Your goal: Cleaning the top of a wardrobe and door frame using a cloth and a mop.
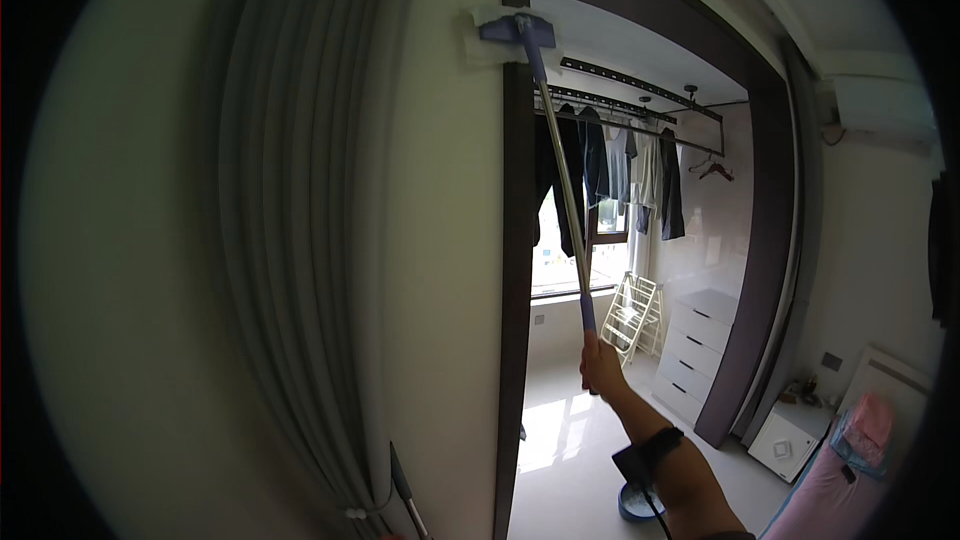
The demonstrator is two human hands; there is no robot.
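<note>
My right hand (pixel 600 367) is wrapped around the lower grip of a flat mop (pixel 564 165) with a metal pole. The pole slants up to a blue-purple mop head (pixel 517 31), which has a pale cloth (pixel 484 52) under it. That cloth lies across the upper dark door frame (pixel 516 187) and the wall beside it. At the bottom edge, a small sliver of what may be my left hand (pixel 391 537) shows; its grip is hidden. Close to it, a second long-handled tool (pixel 409 491) leans by the grey curtain (pixel 300 202).
Past the opening, clothes (pixel 619 157) hang from a ceiling rack (pixel 637 82). A folding drying rack (pixel 632 315) and a white chest of drawers (pixel 694 352) stand behind. A blue basin (pixel 637 504) sits on the floor below my arm. A bedside cabinet (pixel 787 439) and bed (pixel 832 499) are at right.
</note>
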